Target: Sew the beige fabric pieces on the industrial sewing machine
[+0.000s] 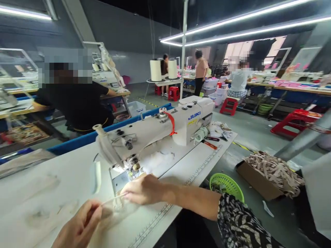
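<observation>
A thin pale strip (113, 198) is stretched between my two hands, just in front of a white sewing machine (152, 132). My left hand (84, 222) pinches its left end between thumb and fingers, low over the table. The other end is in the closed fingers of my right hand (144, 189), close beside the machine's needle area. Blurred pale material lies under the strip, and I cannot make out its edges. A metal plate (121, 181) shows under the lit sewing head.
The white sewing table (165, 203) carries a printed ruler along its front. Orange-handled tool (209, 144) and scraps (219, 130) lie at its right end. A green basket (227, 184) and a box of fabric strips (263, 179) stand on the floor. Co-workers sit and stand beyond.
</observation>
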`<state>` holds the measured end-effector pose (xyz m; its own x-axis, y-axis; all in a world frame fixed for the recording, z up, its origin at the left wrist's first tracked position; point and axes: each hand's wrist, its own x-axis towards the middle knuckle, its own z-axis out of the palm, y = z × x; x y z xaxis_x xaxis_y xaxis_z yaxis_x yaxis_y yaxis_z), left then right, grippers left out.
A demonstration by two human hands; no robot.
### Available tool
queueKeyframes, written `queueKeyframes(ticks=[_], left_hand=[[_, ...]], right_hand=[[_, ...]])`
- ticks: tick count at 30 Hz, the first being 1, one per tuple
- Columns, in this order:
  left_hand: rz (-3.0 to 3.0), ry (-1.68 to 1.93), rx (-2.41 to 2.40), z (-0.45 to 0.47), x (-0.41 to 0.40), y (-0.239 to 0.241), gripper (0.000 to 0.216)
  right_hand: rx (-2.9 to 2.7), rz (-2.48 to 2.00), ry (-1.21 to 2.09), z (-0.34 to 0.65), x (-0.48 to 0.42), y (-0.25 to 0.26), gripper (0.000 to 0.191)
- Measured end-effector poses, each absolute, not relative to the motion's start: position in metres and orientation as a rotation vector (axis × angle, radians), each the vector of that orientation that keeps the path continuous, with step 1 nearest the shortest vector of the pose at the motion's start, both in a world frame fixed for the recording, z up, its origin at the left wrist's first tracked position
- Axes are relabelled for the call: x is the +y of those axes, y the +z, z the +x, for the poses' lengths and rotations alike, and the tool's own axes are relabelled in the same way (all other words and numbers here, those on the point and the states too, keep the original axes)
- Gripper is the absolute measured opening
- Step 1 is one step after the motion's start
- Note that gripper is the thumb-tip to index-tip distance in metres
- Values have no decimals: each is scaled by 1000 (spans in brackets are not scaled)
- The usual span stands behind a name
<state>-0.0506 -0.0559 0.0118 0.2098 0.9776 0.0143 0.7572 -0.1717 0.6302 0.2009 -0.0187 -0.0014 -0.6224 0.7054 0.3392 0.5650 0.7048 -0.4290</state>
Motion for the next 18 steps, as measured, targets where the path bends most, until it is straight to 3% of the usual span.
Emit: queueKeyframes(ticks=[3, 6, 13, 16, 18], left_hand=[[1747, 638, 1692, -66, -74, 23, 53], [1730, 625, 1805, -80, -86, 28, 52], [1779, 577, 1878, -88, -83, 20, 48], [1788, 574, 1878, -87, -81, 13, 47], [1791, 576, 1881, -90, -83, 10, 48]], right_hand=[[-2345, -987, 625, 211, -18, 6, 18], [-2366, -1030, 630, 214, -14, 6, 19], [-2426, -1112, 130, 211, -20, 1, 13], [-2589, -950, 31, 213, -29, 2, 27], [-2664, -952, -52, 214, -32, 2, 17]])
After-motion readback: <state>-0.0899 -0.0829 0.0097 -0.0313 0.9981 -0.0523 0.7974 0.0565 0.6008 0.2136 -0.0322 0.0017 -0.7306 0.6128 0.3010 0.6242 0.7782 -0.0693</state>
